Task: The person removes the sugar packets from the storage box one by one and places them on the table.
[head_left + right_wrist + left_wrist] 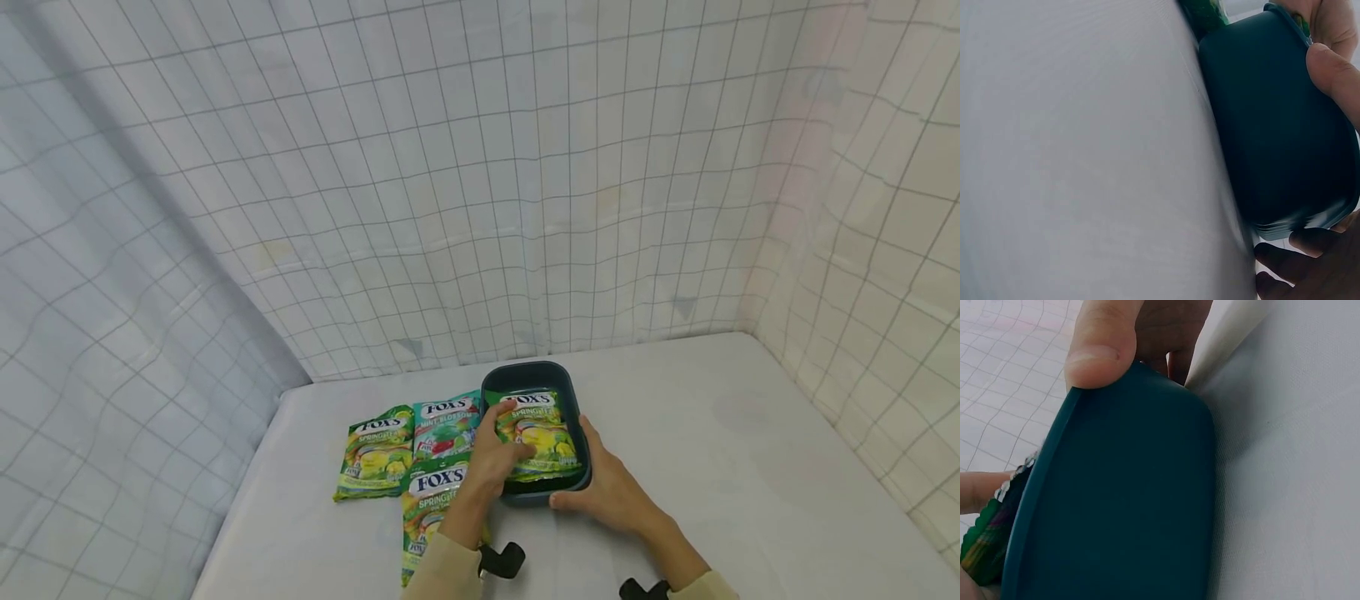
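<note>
A dark teal plastic container stands on the table with a green FOX'S Spring Tea candy bag lying face up in it. My left hand reaches over the container's left rim and holds the bag's left side, thumb across its front. In the left wrist view, the bag's crimped edge shows between two fingers. My right hand grips the container's near right corner. Its thumb lies at the rim, and its fingers spread along the side wall.
Left of the container lie a Mint Blossom candy bag, a green Spring Tea bag and another Spring Tea bag, partly behind my left forearm. Grid-patterned cloth hangs behind and beside the white table.
</note>
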`<move>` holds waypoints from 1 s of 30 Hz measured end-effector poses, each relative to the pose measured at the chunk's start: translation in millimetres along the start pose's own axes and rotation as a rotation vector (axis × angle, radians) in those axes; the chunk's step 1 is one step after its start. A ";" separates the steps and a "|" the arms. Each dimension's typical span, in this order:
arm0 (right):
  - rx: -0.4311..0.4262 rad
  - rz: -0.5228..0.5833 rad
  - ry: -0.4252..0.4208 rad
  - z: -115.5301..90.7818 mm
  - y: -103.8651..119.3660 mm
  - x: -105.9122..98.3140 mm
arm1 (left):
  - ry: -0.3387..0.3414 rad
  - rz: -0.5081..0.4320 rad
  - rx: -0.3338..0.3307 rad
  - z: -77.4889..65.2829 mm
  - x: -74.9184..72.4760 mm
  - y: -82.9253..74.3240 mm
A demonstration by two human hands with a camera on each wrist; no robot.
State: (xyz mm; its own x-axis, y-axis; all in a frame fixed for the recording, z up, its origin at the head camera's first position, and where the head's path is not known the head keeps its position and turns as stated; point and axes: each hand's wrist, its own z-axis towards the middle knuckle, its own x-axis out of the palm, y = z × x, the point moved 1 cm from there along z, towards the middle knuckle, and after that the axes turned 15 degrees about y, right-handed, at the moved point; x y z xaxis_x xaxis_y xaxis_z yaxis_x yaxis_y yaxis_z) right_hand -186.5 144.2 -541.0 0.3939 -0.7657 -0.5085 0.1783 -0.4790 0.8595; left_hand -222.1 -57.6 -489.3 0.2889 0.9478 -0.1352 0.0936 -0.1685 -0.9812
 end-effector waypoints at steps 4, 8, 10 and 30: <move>0.003 0.010 0.001 -0.2 0.1 -0.1 | -0.004 -0.041 0.021 -1.8 -2.3 0.6; 0.022 0.007 -0.001 -0.7 -0.6 1.0 | 0.016 -0.082 0.040 -3.6 -3.9 1.8; 0.032 0.009 -0.001 -0.6 -1.0 1.5 | 0.027 -0.099 0.048 -4.9 -4.8 1.5; -0.010 0.033 0.010 0.2 -1.7 -0.3 | 0.116 -0.174 0.122 -19.4 -18.2 -11.2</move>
State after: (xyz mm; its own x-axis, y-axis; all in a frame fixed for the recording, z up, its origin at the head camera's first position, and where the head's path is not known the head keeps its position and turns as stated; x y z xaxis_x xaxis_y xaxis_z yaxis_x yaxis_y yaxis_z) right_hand -187.1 145.1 -542.3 0.4090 -0.7763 -0.4797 0.1739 -0.4497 0.8761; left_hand -210.0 -78.3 -473.2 0.3862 0.9212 0.0467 0.0381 0.0346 -0.9987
